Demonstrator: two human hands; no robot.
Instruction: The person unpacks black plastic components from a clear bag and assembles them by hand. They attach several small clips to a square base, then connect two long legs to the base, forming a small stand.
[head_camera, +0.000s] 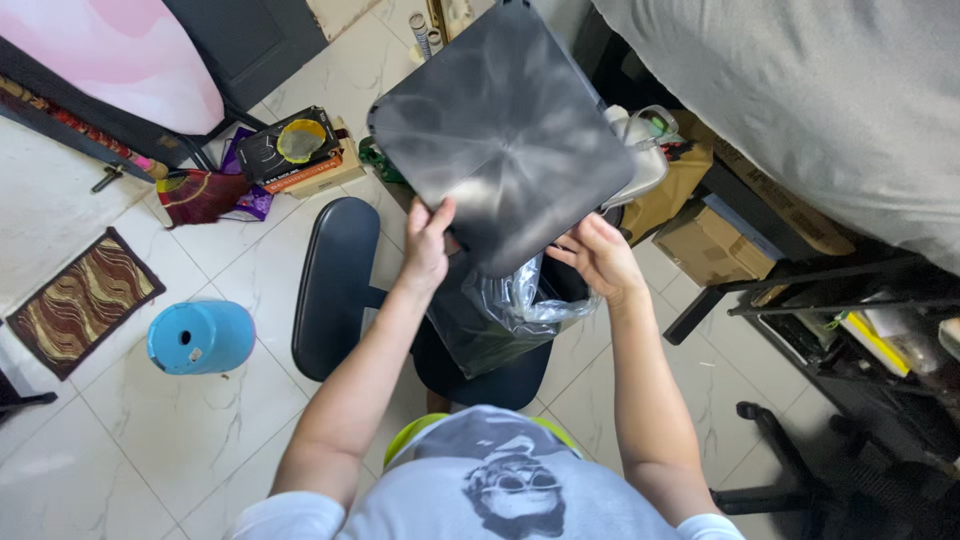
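Both hands (425, 245) (600, 258) under tilted dark panel (505, 130)

I hold a flat square panel (505, 130) up at the top middle of the frame, my left hand (428, 245) on its lower left edge, my right hand (600, 258) at its lower right corner. Directly under the panel a plastic bag (500, 315) sits on an office chair (340, 285), between my forearms. Left of the chair a stool (200, 337) stands on the floor, a mat (82, 300) further left. Boxes (300, 150) lie at upper left of the panel. Cardboard boxes (715, 245) sit right of my right hand, seemingly under a bed (800, 90) in the upper right.
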